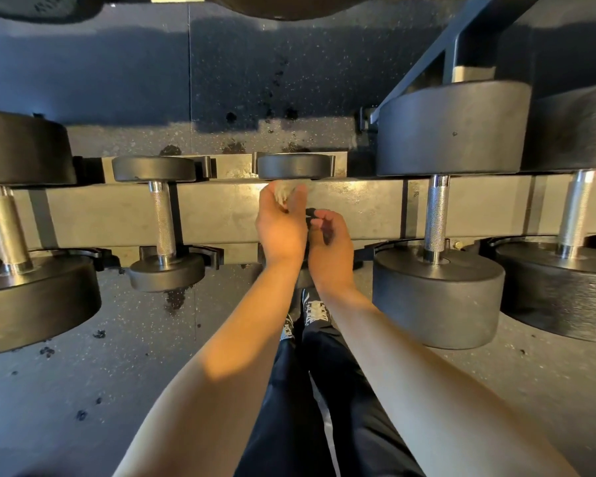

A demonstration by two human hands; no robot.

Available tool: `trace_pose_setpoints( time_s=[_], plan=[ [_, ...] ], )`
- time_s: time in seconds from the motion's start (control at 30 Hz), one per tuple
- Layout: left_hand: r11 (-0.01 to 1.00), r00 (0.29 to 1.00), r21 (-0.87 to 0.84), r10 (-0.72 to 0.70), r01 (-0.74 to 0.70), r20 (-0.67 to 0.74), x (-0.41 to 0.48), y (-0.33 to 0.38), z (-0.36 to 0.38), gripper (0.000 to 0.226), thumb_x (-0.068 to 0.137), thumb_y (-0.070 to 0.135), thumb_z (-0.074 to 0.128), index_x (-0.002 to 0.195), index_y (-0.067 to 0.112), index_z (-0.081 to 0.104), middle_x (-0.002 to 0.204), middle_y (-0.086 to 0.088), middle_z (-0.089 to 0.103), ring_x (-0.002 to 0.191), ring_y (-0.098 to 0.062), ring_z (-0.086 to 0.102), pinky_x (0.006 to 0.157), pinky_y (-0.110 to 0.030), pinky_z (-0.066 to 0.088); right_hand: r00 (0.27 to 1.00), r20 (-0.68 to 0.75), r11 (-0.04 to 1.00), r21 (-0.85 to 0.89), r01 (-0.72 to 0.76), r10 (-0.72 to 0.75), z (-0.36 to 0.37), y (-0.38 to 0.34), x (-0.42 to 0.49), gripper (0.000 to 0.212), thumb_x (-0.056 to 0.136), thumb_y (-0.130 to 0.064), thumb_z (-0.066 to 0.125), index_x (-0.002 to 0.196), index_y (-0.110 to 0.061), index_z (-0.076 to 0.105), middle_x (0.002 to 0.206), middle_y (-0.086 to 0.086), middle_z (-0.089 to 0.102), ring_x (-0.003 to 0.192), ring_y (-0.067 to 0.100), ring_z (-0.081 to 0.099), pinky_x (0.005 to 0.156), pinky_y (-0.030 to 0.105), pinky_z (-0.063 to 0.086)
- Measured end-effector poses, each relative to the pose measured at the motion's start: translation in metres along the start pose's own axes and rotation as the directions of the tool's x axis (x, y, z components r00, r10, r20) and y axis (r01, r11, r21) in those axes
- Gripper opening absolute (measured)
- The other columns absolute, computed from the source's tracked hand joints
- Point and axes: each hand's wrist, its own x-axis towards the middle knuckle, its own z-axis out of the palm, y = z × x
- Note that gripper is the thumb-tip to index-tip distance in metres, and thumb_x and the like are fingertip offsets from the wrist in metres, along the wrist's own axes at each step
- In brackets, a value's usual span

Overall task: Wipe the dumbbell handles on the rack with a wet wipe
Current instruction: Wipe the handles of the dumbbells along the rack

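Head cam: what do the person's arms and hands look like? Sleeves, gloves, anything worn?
Both forearms are bare right down to the frame edge: no sleeves in view. The left hand and right hand wear no gloves, and no watch, band or ring shows on either wrist or on the fingers that are visible. Below the arms, dark trousers and patterned black-and-white shoes are visible.
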Motion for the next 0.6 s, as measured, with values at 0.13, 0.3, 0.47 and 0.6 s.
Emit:
trace_pose_setpoints(
  time_s=[0.13, 0.3, 0.47, 0.6],
  plan=[
    [0.996, 0.998, 0.075, -0.052, 0.05, 0.037, 0.01, 0.004, -0.005, 0.021, 0.095, 0.033, 0.069, 0.103, 0.018, 0.057, 0.083, 0.012, 0.064, 0.064, 0.012, 0.058, 0.059, -0.01, 0.042, 0.999, 0.014, 0.986, -0.158, -0.044, 0.047, -0.001, 0.018, -0.013, 0.026, 0.105, -0.011, 0.045, 0.124, -0.018, 0.061, 0.112, -0.007, 0.067, 0.102, 0.009, 0.062, 0.093, 0.027, 0.051],
    [0.929, 0.972, 0.361, -0.006, -0.082, 0.235, 0.0, -0.003, -0.032, 0.015, 0.098, 0.035, 0.064, 0.102, 0.021, 0.059, 0.08, 0.011, 0.063, 0.065, 0.004, 0.057, 0.059, -0.014, 0.045, 0.994, 0.058, 0.99, -0.113, -0.084, 0.091, -0.008, 0.012, -0.015, 0.03, 0.107, -0.013, 0.04, 0.128, -0.021, 0.059, 0.116, -0.01, 0.063, 0.105, 0.002, 0.057, 0.092, 0.016, 0.043],
    [0.783, 0.938, 0.622, -0.198, -0.024, 0.285, -0.027, -0.016, -0.052, 0.019, 0.095, 0.037, 0.064, 0.107, 0.022, 0.063, 0.097, 0.002, 0.07, 0.087, -0.02, 0.067, 0.077, -0.036, 0.056, 0.984, 0.063, 0.983, -0.091, -0.159, 0.165, -0.002, 0.004, -0.011, 0.037, 0.102, -0.002, 0.039, 0.13, -0.017, 0.059, 0.121, -0.001, 0.063, 0.112, 0.015, 0.059, 0.095, 0.023, 0.047],
    [0.706, 0.914, 0.708, -0.286, -0.002, 0.288, -0.033, -0.002, -0.055, 0.004, 0.095, 0.03, 0.059, 0.094, 0.026, 0.06, 0.092, 0.002, 0.069, 0.089, -0.023, 0.066, 0.075, -0.035, 0.055, 0.968, 0.102, 0.955, -0.213, -0.206, 0.231, 0.006, -0.011, -0.007, 0.042, 0.098, 0.0, 0.041, 0.133, -0.017, 0.055, 0.12, 0.002, 0.064, 0.108, 0.019, 0.062, 0.095, 0.032, 0.052]
  ],
)
